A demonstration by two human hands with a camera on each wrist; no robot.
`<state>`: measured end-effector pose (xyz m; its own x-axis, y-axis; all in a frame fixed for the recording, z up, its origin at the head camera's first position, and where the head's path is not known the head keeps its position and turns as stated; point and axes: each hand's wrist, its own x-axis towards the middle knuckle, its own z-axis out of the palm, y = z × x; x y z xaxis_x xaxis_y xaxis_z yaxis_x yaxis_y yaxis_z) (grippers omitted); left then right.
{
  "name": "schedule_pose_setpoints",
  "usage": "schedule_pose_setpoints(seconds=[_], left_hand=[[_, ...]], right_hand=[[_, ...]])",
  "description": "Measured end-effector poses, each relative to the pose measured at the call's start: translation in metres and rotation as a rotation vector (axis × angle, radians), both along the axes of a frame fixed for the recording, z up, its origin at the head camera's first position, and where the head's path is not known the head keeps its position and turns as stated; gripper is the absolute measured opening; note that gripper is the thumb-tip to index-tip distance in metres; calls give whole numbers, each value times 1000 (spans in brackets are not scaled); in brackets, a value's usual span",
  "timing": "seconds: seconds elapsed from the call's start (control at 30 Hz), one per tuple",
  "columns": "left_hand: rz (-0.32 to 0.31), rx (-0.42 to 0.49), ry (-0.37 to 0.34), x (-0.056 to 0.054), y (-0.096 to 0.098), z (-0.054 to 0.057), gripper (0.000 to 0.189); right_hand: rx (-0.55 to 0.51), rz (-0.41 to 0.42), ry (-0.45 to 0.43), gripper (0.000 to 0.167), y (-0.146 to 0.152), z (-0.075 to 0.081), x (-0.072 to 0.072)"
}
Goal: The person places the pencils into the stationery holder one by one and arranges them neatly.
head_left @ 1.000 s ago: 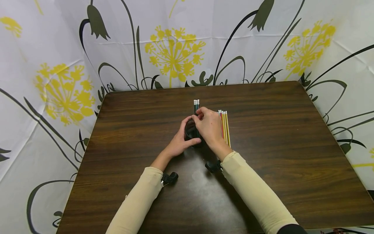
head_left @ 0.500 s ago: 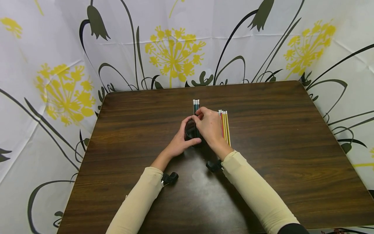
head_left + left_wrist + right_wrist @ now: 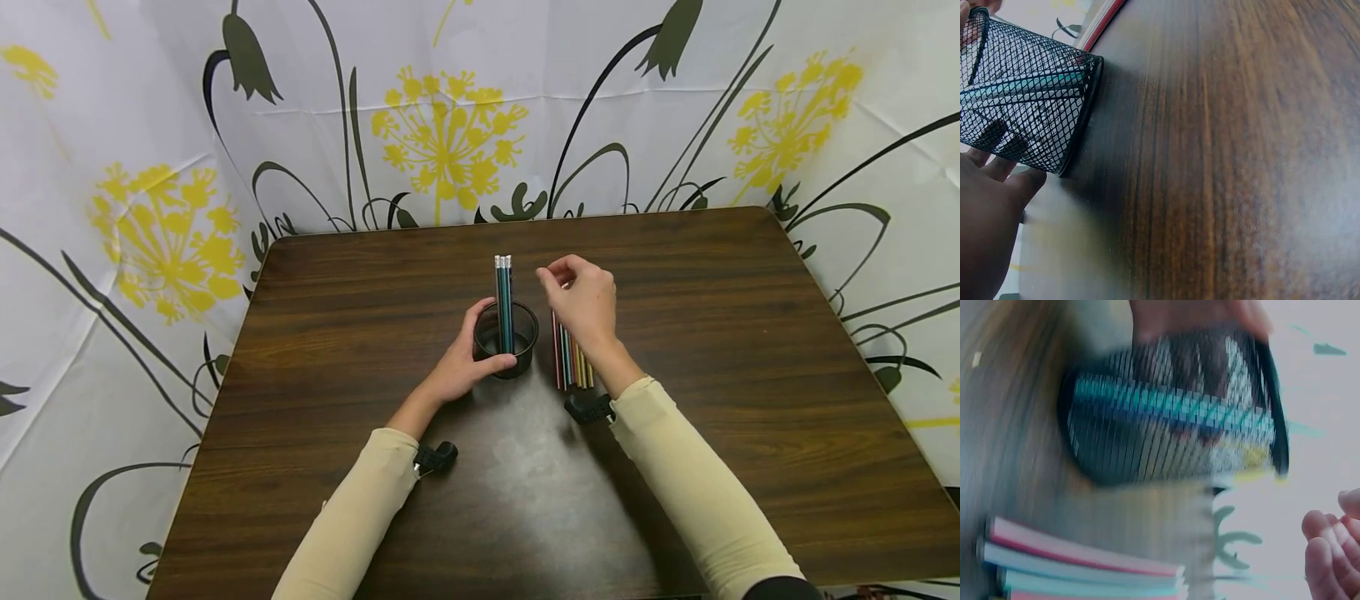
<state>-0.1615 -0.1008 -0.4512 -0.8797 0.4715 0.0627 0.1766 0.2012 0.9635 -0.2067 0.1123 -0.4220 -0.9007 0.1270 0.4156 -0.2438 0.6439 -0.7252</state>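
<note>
My left hand (image 3: pixel 461 362) holds a black mesh pencil cup (image 3: pixel 527 360), thumb across the near side and fingers behind it. Several teal and dark pencils (image 3: pixel 504 292) stand in the cup, white eraser ends up. In the left wrist view, fingers (image 3: pixel 1025 184) reach round the mesh wall (image 3: pixel 1035 134). To the right of the cup, my right hand (image 3: pixel 587 304) is over the far end of a row of loose pencils (image 3: pixel 567 367), covering some of it. The right wrist view shows that hand's fingers (image 3: pixel 1322 562) loosely bent with nothing between them.
Those loose pencils, red, teal and yellow among them, lie side by side on the dark wood table (image 3: pixel 337 333). Behind the table hangs a white cloth (image 3: pixel 480 50) with flower print. Each wrist carries a small black camera (image 3: pixel 437 457).
My right hand has let go of the pencils in the cup and moved right, over the loose row. The left hand stays on the cup.
</note>
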Motion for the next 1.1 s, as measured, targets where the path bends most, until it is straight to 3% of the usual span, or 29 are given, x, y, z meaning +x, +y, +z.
schedule_pose_setpoints(seconds=[0.27,0.47,0.8,1.1], left_hand=[[6,-34,-19,1,-1,-3,87],[9,-28,-19,0,-1,-3,87],[11,-44,-27,-1,-2,-3,87],[10,-28,-23,-1,-2,-3,87]], right_hand=[[36,-99,-396,24,49,-36,-13],[71,-82,-570,25,66,-59,-14],[222,-53,-627,25,66,-58,-15],[343,-82,-615,25,61,-50,-14]])
